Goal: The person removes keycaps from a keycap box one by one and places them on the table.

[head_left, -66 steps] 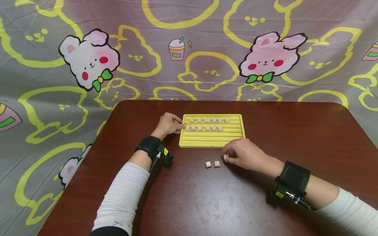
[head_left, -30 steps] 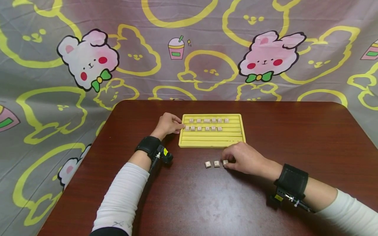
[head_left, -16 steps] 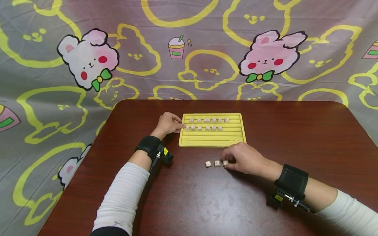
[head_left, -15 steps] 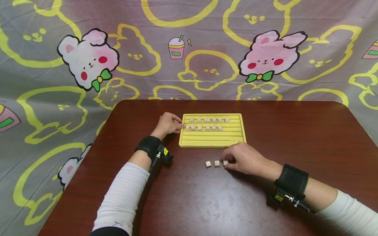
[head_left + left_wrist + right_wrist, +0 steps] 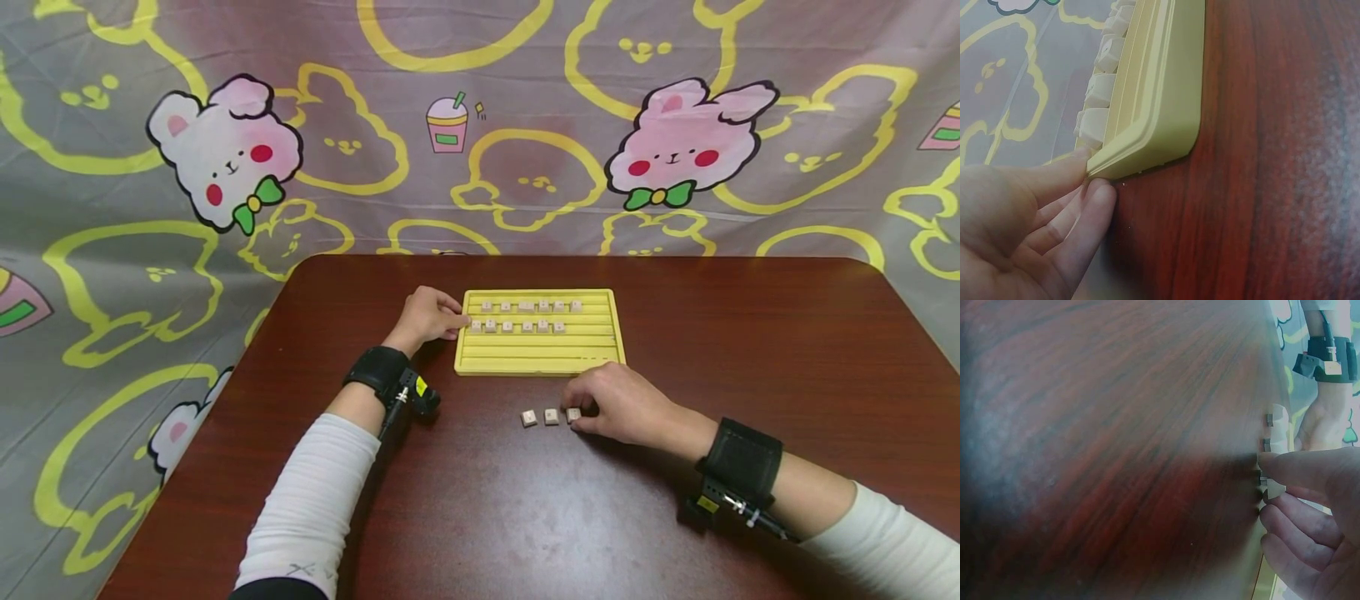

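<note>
A yellow ridged tray lies on the table, bearing two rows of small cream keycaps with dark markings. My left hand grips the tray's left edge; in the left wrist view the thumb lies over the rim and the fingers press against the side. In front of the tray, my right hand pinches a keycap between thumb and fingers, low at the table. This keycap stands at the right end of a short line, beside another keycap and a slightly turned one.
The dark reddish-brown table reaches back to a hanging cloth printed with cartoon figures. Both forearms wear white sleeves and black wrist straps with cameras. Ridges at the tray's front carry no keycaps.
The right hand has brought its keycap a little towards me, level with the other two on the table, and has stayed there for the last second. The left hand has not moved.
</note>
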`<state>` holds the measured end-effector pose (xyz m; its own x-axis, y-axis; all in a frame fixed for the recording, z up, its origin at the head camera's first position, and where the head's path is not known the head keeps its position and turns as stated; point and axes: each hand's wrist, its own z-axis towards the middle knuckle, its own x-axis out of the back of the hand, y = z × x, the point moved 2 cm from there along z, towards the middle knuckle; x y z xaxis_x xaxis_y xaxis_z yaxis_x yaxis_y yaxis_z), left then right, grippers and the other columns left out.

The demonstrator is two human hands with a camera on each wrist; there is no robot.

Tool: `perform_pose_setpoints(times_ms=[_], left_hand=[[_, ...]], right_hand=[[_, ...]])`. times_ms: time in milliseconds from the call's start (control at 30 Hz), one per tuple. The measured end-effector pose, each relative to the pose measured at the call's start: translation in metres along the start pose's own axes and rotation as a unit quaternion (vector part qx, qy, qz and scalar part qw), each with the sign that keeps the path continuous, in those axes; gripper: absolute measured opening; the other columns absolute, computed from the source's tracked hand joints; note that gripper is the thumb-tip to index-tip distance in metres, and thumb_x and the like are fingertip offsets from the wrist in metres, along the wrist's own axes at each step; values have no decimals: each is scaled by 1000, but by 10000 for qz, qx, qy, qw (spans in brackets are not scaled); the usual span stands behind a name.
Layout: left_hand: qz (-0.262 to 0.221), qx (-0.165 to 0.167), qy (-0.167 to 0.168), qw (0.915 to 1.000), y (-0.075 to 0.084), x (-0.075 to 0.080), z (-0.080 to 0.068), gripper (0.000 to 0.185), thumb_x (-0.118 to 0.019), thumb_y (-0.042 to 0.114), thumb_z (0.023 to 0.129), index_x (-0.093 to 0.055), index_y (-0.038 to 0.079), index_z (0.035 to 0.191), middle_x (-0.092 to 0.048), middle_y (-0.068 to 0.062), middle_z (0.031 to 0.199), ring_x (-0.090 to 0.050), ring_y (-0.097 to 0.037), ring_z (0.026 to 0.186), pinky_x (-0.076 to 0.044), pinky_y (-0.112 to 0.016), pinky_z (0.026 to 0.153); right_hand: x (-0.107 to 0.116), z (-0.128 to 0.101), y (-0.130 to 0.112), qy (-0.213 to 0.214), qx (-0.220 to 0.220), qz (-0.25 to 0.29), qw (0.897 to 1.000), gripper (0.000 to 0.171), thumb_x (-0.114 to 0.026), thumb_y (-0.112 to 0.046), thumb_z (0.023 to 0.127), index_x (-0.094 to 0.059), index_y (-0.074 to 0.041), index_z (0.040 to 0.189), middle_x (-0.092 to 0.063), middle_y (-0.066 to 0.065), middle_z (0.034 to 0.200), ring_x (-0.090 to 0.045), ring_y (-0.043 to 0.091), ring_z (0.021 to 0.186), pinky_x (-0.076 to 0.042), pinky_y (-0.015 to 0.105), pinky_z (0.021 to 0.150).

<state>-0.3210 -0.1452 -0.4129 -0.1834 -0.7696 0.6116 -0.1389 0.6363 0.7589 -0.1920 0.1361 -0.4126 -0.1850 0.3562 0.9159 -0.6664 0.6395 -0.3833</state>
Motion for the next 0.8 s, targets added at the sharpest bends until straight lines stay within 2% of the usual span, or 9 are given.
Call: perform_pose_setpoints(times_ms=[533, 800], left_hand=[[71, 1, 15, 10000, 0, 0, 1, 31, -77, 13, 87, -69, -4, 111, -73, -22, 100, -70, -13, 63, -62, -27, 61], [103, -1, 25, 9999, -1, 0, 1, 31, -77, 13, 87, -69, -4, 112, -73, -21, 99, -70, -14, 65, -62, -26, 61]], right_hand=[[1, 0, 2, -53, -68, 108, 9999, 18, -85, -20, 76, -75, -23, 91, -71, -12, 85, -62, 2, 75, -53, 20, 66], [11, 1, 4, -121, -175, 22, 9998, 26, -88, -27, 73, -76, -21, 95, -73, -10, 89, -64, 5, 78, -55, 22, 69]])
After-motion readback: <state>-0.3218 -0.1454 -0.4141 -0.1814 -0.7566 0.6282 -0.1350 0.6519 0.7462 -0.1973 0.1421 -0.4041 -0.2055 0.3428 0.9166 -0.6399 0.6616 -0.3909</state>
